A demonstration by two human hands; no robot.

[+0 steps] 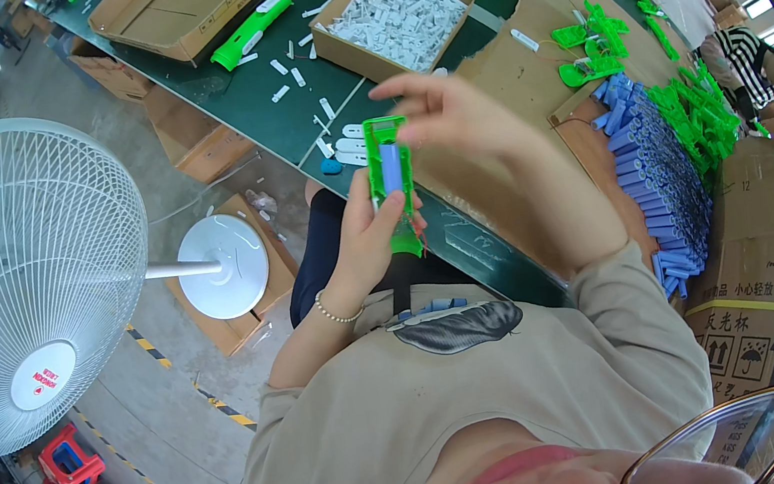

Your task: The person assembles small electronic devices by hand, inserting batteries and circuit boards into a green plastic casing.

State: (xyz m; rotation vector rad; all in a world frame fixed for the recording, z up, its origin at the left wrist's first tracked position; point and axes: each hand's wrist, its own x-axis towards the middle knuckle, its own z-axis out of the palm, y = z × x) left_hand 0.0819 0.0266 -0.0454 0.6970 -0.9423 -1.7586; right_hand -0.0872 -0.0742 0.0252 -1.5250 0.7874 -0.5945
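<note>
The left hand (361,236) grips a green plastic housing (392,180) from below, its fingers wrapped around the lower half, and holds it upright above the near edge of the bench (273,98), over the person's lap. A blue cylindrical cell (391,166) sits in the housing's open cavity. The right hand (447,111) hovers at the top of the housing, its fingers loosely spread and curled, the fingertips just beside the housing's upper end; whether they touch it cannot be told. On the bench behind lies a cardboard box of white plastic parts (394,18), with loose white pieces scattered near it and a green and white device (251,32) beside an empty flat carton (180,9). Toward the right edge lie a stack of blue cells (656,179) and a heap of green housings (701,116). A white standing fan (28,279) stands on the floor to the left.
</note>
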